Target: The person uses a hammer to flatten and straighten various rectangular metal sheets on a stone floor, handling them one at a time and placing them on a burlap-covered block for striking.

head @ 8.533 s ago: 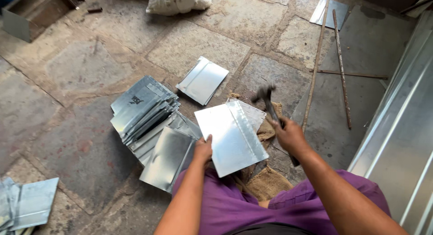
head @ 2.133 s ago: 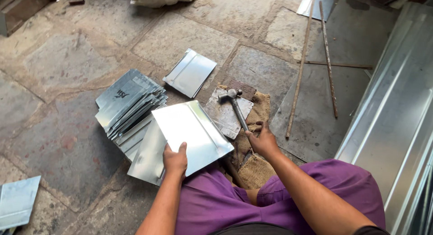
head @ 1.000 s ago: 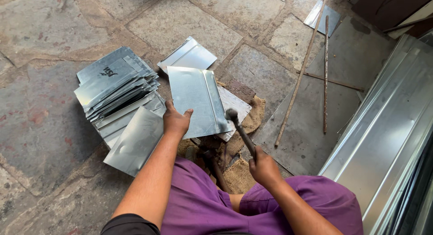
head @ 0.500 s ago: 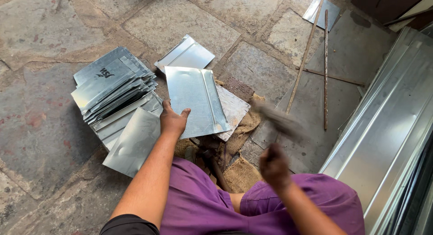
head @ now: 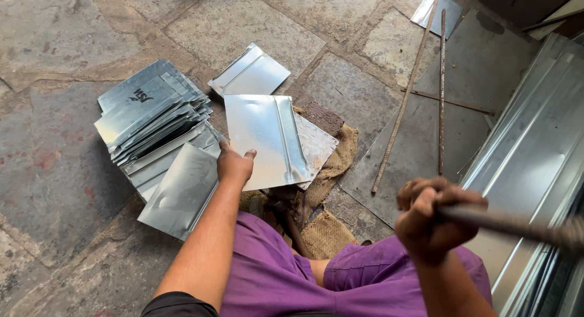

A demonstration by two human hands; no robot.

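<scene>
My left hand (head: pixel 234 165) presses on the near edge of a shiny metal sheet (head: pixel 264 137) with a folded ridge along its right side. The sheet lies on a flat plate (head: pixel 316 148) over burlap sacking (head: pixel 331 171). My right hand (head: pixel 435 216) is raised at the right, closed around a hammer handle (head: pixel 517 226) that runs off to the right; the hammer's head is out of view.
A stack of cut metal sheets (head: pixel 152 116) lies to the left, one loose sheet (head: pixel 182 192) near my left arm and another (head: pixel 249 73) behind. Two thin rods (head: pixel 441 92) rest on the stone floor. Long metal sheeting (head: pixel 535 165) lies along the right.
My right hand has swung the hammer up and to the right, away from the sheet. The left hand stays pressed on the sheet's near edge.
</scene>
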